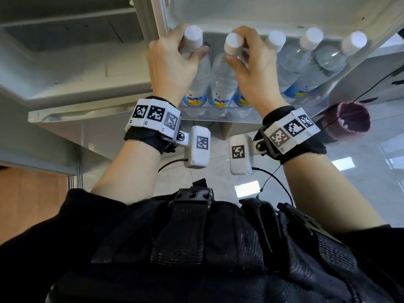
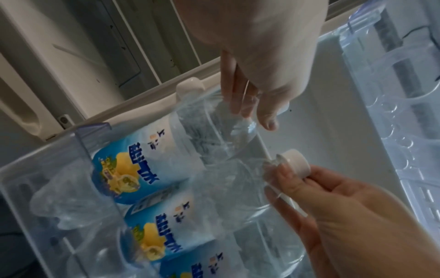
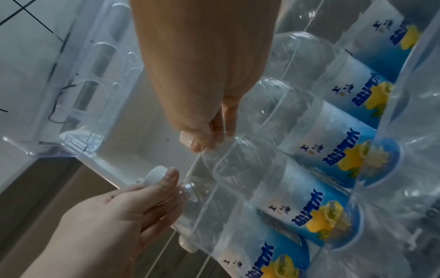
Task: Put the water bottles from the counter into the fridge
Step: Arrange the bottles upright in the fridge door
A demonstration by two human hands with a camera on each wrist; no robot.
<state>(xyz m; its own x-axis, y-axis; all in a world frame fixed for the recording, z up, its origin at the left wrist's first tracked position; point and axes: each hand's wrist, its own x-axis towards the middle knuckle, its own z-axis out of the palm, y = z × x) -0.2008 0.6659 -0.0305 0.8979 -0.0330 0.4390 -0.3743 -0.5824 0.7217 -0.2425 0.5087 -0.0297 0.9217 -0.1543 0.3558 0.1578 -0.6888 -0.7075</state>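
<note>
My left hand grips one water bottle, my right hand another bottle (both by the neck), standing in the clear fridge door shelf above pale floor tiles.

The clear fridge door shelf carries 5 upright water bottles.

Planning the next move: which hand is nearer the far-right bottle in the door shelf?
Right. The right hand grips the second bottle's neck, two bottles short of the far-right bottle. The left hand holds the bottle at the shelf's opposite end.
</note>
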